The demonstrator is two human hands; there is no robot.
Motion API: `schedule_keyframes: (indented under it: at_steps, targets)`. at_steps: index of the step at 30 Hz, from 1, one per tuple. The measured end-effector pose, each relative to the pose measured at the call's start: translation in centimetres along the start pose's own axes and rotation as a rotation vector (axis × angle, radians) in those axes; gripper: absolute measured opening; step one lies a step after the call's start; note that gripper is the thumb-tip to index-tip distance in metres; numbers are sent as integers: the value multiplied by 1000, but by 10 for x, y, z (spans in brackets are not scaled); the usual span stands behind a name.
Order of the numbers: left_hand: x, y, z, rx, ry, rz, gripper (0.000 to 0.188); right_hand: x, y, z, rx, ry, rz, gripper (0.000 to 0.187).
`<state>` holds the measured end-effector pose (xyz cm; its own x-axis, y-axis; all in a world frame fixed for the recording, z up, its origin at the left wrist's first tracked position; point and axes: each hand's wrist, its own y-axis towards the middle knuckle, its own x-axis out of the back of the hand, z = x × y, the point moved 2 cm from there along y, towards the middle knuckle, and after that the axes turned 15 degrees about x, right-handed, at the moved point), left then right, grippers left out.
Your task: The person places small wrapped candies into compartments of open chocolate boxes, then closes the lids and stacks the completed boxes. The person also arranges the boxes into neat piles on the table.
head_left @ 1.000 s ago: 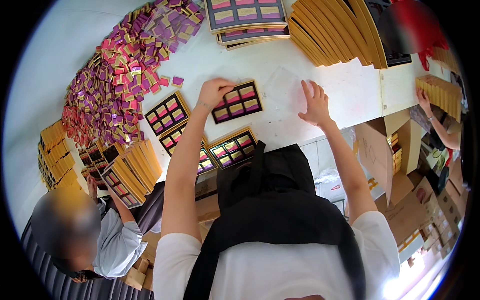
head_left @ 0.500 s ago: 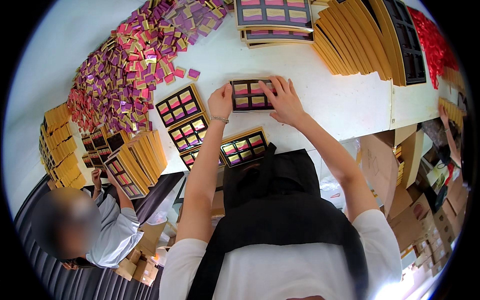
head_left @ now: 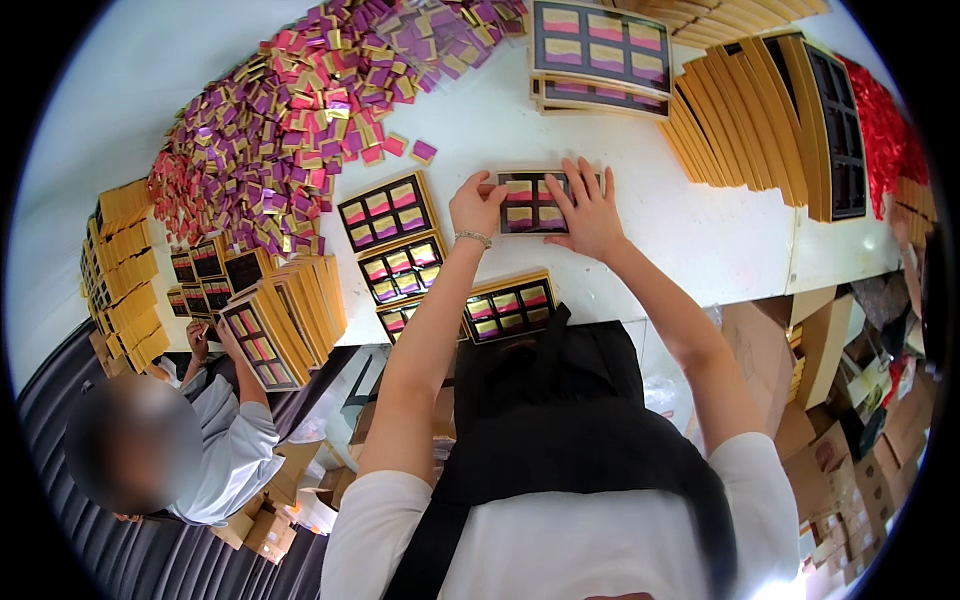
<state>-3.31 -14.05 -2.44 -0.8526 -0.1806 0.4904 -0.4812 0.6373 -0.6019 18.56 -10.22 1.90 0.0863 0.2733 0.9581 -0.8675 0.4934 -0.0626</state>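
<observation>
A shallow gold-edged box (head_left: 532, 201) with dark compartments lies on the white table in front of me. Small wrapped squares in pink, purple and gold fill the compartments that show; its right part is under my fingers. At its left edge my left hand (head_left: 478, 210) holds the side with curled fingers and thumb. Spread over the right end, my right hand (head_left: 590, 215) lies with its fingers apart, pressing on top. Nearby on the left are similar filled boxes (head_left: 388, 212), and another filled box (head_left: 508, 307) sits at the table's near edge.
A large heap of loose wrapped squares (head_left: 270, 130) covers the far left. Filled boxes (head_left: 600, 48) are stacked at the back, beside a leaning row of gold-edged trays (head_left: 735, 120). Red shiny material (head_left: 872, 125) lies far right. A co-worker (head_left: 225, 440) handles boxes at left.
The view has shifted, so the table appears farther right and lower. Both hands stay at the same box; the right fingers are spread wider over it.
</observation>
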Motion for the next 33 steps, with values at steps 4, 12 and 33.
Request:
schedule_keyframes:
  at_steps: [4,12,33]
  targets:
    - [23,57,-42,117,-301,-60,52,-4,-3,1,-61,-31,2,108]
    - [28,159,-117,291,-231,-570,62,16,-60,-43,-384,-121,202,111]
    - [40,-201,-3,-30,-275,337,25,35,-15,91,-265,1246,-89,131]
